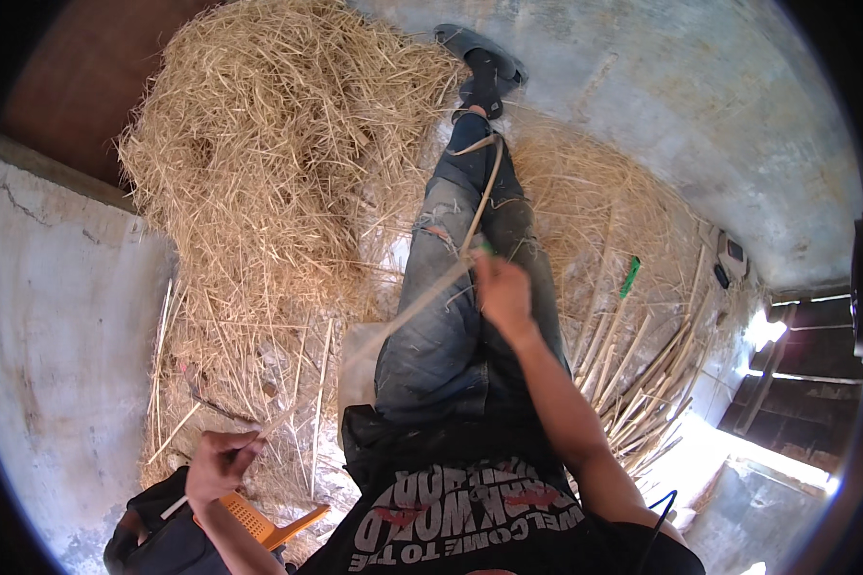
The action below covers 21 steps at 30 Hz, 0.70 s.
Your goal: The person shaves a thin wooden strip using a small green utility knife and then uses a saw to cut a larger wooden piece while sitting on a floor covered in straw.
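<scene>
A long, thin, pale strip (pixel 417 305), which looks like split bamboo or cane, runs diagonally across my thighs. My left hand (pixel 219 467) pinches its lower-left end between thumb and fingers. My right hand (pixel 504 294) is closed above my lap, against the strip, slightly blurred. A bit of green (pixel 485 246) shows at its fingertips, apparently part of a small tool mostly hidden by the hand. Beyond this hand the strip continues over my knees and bends back near my ankle. My legs, in worn jeans (pixel 441 326), stretch out ahead.
A big straw heap (pixel 259 134) rises at the far left. Several cut sticks (pixel 633 383) and another green object (pixel 630 277) lie on the right. A grey-white device (pixel 733 254) sits near the wall. Lower left are an orange plastic piece (pixel 302 525) and black cloth (pixel 144 527).
</scene>
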{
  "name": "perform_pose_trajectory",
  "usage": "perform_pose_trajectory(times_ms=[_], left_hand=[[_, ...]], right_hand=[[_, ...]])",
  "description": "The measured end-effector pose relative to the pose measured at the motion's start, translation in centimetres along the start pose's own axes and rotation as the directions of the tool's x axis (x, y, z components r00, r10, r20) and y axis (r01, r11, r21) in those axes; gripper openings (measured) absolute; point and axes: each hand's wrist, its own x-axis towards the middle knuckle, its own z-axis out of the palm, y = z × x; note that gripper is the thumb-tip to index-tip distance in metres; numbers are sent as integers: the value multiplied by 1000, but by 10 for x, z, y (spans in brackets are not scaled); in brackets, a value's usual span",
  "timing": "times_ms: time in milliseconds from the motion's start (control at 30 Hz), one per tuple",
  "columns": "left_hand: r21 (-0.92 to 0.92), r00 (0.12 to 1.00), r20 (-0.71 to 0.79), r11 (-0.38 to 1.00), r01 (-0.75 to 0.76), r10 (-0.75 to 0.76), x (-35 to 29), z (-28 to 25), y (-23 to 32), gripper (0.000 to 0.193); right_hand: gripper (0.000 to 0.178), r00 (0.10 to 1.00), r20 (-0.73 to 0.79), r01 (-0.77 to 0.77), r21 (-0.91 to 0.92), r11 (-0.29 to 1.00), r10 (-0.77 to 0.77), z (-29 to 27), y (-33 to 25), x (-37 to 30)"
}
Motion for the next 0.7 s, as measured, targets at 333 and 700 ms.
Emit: perform_pose_trajectory(times_ms=[333, 700], left_hand=[[-320, 992, -120, 947, 4, -45, 73, 72, -38, 20], [-404, 987, 139, 915, -12, 75, 240, 212, 30, 27]], right_hand=[[55, 971, -152, -160, 144, 976, 182, -107, 61, 55], [61, 904, 358, 229, 51, 972, -232, 0, -39, -39]])
